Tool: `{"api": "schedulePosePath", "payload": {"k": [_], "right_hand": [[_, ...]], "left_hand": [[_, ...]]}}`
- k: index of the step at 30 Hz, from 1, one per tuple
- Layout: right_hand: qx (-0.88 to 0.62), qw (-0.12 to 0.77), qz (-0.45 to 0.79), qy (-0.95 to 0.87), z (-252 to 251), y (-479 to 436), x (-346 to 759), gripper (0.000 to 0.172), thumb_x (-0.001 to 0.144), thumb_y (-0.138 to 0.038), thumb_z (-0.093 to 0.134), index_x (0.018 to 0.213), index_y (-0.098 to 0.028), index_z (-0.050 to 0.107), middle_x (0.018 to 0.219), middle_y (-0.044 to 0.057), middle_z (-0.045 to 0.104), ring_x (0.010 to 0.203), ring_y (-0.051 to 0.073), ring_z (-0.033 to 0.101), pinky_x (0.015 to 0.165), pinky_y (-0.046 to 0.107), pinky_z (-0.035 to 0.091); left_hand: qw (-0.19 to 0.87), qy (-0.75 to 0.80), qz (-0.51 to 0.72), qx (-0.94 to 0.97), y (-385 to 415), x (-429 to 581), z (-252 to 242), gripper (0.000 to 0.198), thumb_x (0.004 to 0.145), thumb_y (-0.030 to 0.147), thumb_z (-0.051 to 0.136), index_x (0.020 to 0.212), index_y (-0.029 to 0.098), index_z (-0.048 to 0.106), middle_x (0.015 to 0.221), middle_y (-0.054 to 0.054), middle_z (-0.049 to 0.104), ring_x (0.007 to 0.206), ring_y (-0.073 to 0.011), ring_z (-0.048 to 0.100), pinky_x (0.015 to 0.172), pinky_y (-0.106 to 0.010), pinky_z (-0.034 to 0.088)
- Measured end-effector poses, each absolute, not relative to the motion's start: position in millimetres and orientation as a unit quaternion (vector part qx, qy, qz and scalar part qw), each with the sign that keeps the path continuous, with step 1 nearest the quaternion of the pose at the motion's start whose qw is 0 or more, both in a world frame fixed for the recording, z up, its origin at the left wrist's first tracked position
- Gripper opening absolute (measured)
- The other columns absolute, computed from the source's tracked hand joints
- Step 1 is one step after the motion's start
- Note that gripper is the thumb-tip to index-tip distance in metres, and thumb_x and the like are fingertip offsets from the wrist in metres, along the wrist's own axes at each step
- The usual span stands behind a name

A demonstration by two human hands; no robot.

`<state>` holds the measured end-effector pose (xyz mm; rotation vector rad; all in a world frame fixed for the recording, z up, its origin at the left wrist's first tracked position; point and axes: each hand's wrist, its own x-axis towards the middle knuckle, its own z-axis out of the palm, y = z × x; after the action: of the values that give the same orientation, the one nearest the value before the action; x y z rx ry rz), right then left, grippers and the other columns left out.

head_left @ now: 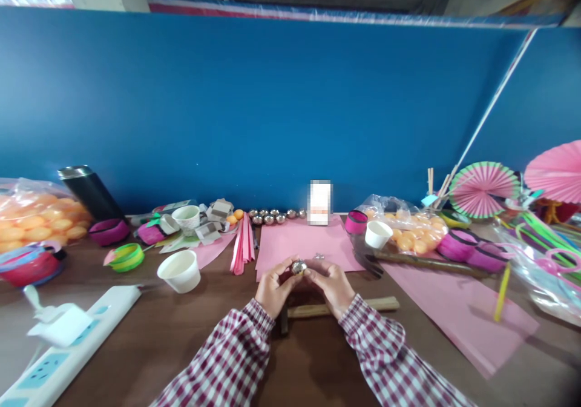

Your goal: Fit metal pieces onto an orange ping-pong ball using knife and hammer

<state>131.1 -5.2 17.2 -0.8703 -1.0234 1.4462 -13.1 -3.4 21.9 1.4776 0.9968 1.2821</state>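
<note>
A small shiny silver ball is pinched between my two hands above the brown table. My left hand has its thumb and fingers closed on the ball's left side. From the right, the fingers of my right hand close on it too. Below my wrists lies a hammer with a wooden handle, partly hidden by my right hand. Behind my hands, a pink paper sheet bears a small silvery piece too small to make out. Several similar silver balls stand lined up at the sheet's far edge.
A white power strip and a paper cup sit left, near pink strips. On the right are another hammer, a white cup, a bag of orange balls and pink paper. A blue partition closes the back.
</note>
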Motion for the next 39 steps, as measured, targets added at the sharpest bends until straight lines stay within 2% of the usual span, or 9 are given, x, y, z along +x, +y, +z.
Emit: {"api": "schedulePosePath", "payload": {"k": [4, 10, 15, 20, 25, 28, 34, 39], "right_hand": [[-0.384, 0.552, 0.599, -0.435, 16.1, -4.2, 129.5, 0.034, 0.058, -0.033, 0.071, 0.086, -0.015, 0.064, 0.081, 0.005, 0.068, 0.075, 0.021, 0.062, 0.074, 0.037, 0.048], [-0.377, 0.564, 0.562, -0.473, 20.1, -5.7, 127.6, 0.031, 0.064, -0.034, 0.066, 0.088, -0.016, 0.062, 0.088, 0.006, 0.066, 0.08, 0.02, 0.061, 0.076, 0.036, 0.048], [-0.408, 0.538, 0.496, -0.545, 27.8, -8.4, 127.7, 0.032, 0.065, -0.034, 0.064, 0.092, -0.017, 0.061, 0.084, 0.005, 0.066, 0.076, 0.019, 0.061, 0.069, 0.032, 0.049], [-0.427, 0.534, 0.409, -0.605, 29.7, -10.7, 126.8, 0.031, 0.07, -0.034, 0.059, 0.096, -0.017, 0.061, 0.084, 0.004, 0.065, 0.071, 0.016, 0.058, 0.066, 0.029, 0.049], [-0.445, 0.514, 0.373, -0.632, 28.8, -13.7, 124.7, 0.031, 0.072, -0.032, 0.057, 0.1, -0.017, 0.058, 0.077, 0.004, 0.064, 0.061, 0.013, 0.055, 0.057, 0.025, 0.047], [-0.447, 0.511, 0.356, -0.642, 29.0, -14.9, 124.3, 0.029, 0.073, -0.03, 0.056, 0.099, -0.017, 0.058, 0.079, 0.004, 0.063, 0.062, 0.013, 0.055, 0.058, 0.025, 0.047], [-0.445, 0.515, 0.313, -0.663, 28.1, -14.8, 123.0, 0.024, 0.073, -0.026, 0.055, 0.095, -0.018, 0.058, 0.088, 0.005, 0.061, 0.06, 0.011, 0.052, 0.056, 0.024, 0.046], [-0.424, 0.507, 0.241, -0.711, 30.9, -19.2, 122.3, 0.025, 0.071, -0.023, 0.058, 0.096, -0.019, 0.057, 0.089, 0.005, 0.059, 0.065, 0.013, 0.053, 0.059, 0.025, 0.047]], "left_hand": [[0.484, 0.398, 0.522, 0.578, -2.7, -11.2, 19.2, 0.041, 0.065, 0.026, 0.063, 0.104, 0.015, 0.057, 0.103, -0.006, 0.063, 0.1, -0.0216, 0.054, 0.091, -0.036, 0.039], [0.638, 0.332, 0.529, 0.45, -1.6, -11.0, 17.3, 0.044, 0.065, 0.024, 0.064, 0.107, 0.015, 0.054, 0.101, -0.007, 0.064, 0.093, -0.0206, 0.057, 0.087, -0.038, 0.042], [0.704, 0.281, 0.521, 0.391, -5.8, -11.4, 28.2, 0.042, 0.063, 0.023, 0.066, 0.102, 0.013, 0.056, 0.095, -0.009, 0.065, 0.084, -0.0208, 0.06, 0.083, -0.041, 0.044], [0.68, 0.302, 0.529, 0.408, -3.4, -12.8, 25.0, 0.039, 0.064, 0.024, 0.066, 0.1, 0.012, 0.057, 0.093, -0.009, 0.065, 0.084, -0.0197, 0.06, 0.082, -0.038, 0.044], [0.657, 0.326, 0.529, 0.427, -1.0, -13.2, 20.2, 0.035, 0.064, 0.026, 0.065, 0.096, 0.012, 0.059, 0.086, -0.007, 0.065, 0.075, -0.0166, 0.06, 0.077, -0.035, 0.046], [0.655, 0.326, 0.533, 0.425, -2.4, -12.8, 23.1, 0.033, 0.065, 0.026, 0.064, 0.094, 0.012, 0.06, 0.082, -0.006, 0.065, 0.07, -0.0145, 0.059, 0.074, -0.033, 0.047], [0.693, 0.286, 0.528, 0.399, -7.4, -13.9, 30.7, 0.033, 0.067, 0.031, 0.062, 0.095, 0.012, 0.06, 0.084, -0.007, 0.064, 0.072, -0.0162, 0.06, 0.07, -0.034, 0.049], [0.685, 0.321, 0.544, 0.364, -9.7, -16.6, 30.5, 0.032, 0.064, 0.028, 0.065, 0.091, 0.011, 0.061, 0.075, -0.006, 0.065, 0.064, -0.0139, 0.059, 0.06, -0.028, 0.049]]}}
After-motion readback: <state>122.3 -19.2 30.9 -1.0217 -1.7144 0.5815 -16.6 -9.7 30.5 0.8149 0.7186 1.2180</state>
